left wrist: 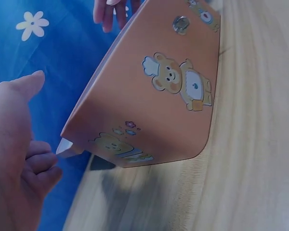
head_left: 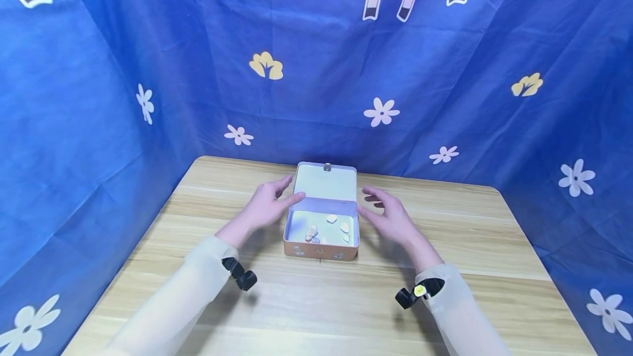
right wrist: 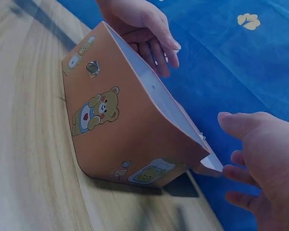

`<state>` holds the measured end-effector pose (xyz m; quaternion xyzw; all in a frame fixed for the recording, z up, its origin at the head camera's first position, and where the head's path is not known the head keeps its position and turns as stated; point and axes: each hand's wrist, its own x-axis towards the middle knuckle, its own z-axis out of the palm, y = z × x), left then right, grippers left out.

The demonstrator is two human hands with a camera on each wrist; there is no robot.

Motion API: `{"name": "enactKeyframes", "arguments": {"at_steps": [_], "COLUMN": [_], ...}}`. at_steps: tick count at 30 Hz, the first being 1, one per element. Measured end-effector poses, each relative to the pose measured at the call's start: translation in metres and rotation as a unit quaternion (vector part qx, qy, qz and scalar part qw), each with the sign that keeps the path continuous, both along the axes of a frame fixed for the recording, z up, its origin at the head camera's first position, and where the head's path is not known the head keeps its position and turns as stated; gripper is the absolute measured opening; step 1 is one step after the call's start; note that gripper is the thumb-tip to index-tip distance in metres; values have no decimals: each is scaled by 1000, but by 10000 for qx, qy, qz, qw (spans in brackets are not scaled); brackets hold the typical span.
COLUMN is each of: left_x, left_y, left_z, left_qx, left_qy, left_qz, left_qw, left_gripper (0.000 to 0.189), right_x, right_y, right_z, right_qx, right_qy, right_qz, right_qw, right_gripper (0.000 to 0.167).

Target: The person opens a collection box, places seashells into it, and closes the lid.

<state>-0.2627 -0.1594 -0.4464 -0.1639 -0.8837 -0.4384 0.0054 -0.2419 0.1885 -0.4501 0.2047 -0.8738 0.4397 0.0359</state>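
An orange tin box [head_left: 326, 251] stands near the back of the table, its white-lined lid [head_left: 325, 183] raised and leaning back on the hinge. Inside lie several small pale pieces that look like seashells [head_left: 311, 233]. At the box's left side is my left hand [head_left: 267, 202], thumb out over the rim and fingers beside the lid. My right hand [head_left: 388, 216] mirrors it on the right, with loosely bent fingers near the lid's edge. Bear pictures and a metal catch [left wrist: 181, 24] on the front wall show in the left wrist view. Neither hand grips anything.
The wooden table [head_left: 316, 301] carries the box, with its back edge just behind the lid. Blue cloth [head_left: 316, 109] with white flowers hangs behind and on both sides. Each wrist wears a small black camera on a strap [head_left: 242, 276].
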Motion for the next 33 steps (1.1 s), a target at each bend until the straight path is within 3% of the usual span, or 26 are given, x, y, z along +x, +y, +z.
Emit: {"name": "enactKeyframes", "arguments": {"at_steps": [16, 33], "left_x": [-29, -45], "left_y": [0, -2], "left_z": [-8, -19], "left_qx": [132, 248], "left_qy": [-225, -534], "left_qz": [62, 223], "left_qw": [9996, 9980], "left_gripper": [75, 58], "right_x": [-24, -46], "right_y": [-3, -13], "right_z": [-10, -37], "right_qx": [-325, -831], "right_qy": [-413, -1118], "right_qz": [-171, -432], "right_qw": [9985, 9893], "right_gripper": [52, 44]}}
